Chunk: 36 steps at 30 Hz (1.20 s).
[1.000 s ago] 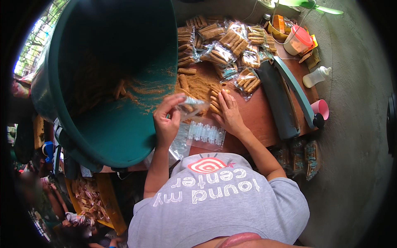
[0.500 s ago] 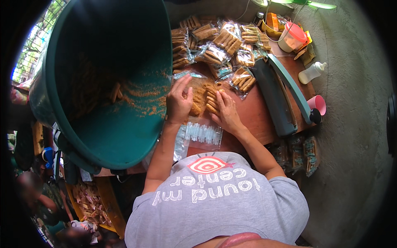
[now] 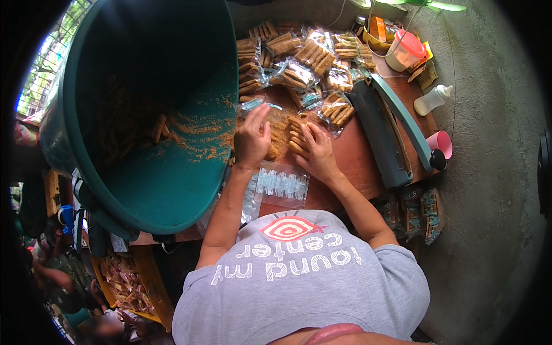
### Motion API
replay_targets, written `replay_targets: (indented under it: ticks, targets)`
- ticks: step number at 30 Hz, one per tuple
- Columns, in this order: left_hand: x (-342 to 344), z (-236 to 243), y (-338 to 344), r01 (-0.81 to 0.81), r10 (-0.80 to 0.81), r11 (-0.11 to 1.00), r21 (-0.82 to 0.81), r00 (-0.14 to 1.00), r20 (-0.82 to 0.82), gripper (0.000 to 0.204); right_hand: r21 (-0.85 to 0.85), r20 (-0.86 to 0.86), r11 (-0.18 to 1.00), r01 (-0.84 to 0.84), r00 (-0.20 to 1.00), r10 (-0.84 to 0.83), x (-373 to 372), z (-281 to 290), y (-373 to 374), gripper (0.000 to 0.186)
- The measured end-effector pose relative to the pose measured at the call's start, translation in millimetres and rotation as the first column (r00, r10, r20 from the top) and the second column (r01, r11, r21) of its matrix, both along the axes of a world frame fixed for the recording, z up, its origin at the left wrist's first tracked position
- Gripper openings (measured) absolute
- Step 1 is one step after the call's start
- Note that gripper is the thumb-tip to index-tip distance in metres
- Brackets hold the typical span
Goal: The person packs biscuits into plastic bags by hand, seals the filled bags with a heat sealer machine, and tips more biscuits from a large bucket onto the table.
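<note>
My left hand [image 3: 251, 140] is on a clear printed plastic bag [image 3: 272, 107] over loose brown crumbs [image 3: 278, 123], its fingers close together on the bag. Just to the right, my right hand [image 3: 317, 150] grips a row of brown crumb-coated sticks [image 3: 296, 133] against the table. Below my hands lie flat printed bags [image 3: 283, 187]. Beyond them is a pile of filled clear packs [image 3: 313, 54] with sticks inside. The large teal tub [image 3: 144, 204] lies tilted at my left, with sticks and crumbs in it.
A long sealer [image 3: 384, 149] stands right on the wooden table [image 3: 362, 172], near a baby bottle [image 3: 431, 99], pink cup [image 3: 438, 144] and lidded container [image 3: 405, 52]. A concrete wall bounds the right. Packs hang below the table edge. People and a yellow crate [image 3: 158, 296] are lower left.
My left hand moved up and right with the bag, turning over it, mostly by half a second ago. My right hand stays on the sticks, shifting slightly.
</note>
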<state>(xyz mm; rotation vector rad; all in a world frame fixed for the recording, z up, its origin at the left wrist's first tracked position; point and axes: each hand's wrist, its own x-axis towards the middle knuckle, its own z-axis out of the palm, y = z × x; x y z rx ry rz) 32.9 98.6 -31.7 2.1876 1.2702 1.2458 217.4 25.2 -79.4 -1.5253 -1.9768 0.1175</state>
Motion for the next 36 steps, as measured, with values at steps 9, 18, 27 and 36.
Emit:
replay_targets:
  ticks: [9,18,27,36]
  targets:
    - [3,-4,-4,0.013,-0.015,1.0,-0.026,0.997,-0.078,0.038,-0.231,-0.607,0.953,-0.196,0.794,0.017,5,48,3,0.079]
    - [28,1,-22,0.227,-0.231,0.971,-0.07,0.972,-0.052,0.049,-0.072,-0.348,0.996,-0.052,0.937,0.024,2,36,19,0.081]
    - [31,9,-24,0.309,-0.311,0.942,-0.132,0.95,0.007,0.054,-0.192,-0.546,0.98,-0.052,0.835,-0.063,-4,28,32,0.081]
    - [36,9,-20,0.382,-0.383,0.92,-0.082,0.924,0.002,0.056,-0.214,-0.69,0.975,0.054,0.698,-0.191,-24,53,30,0.075]
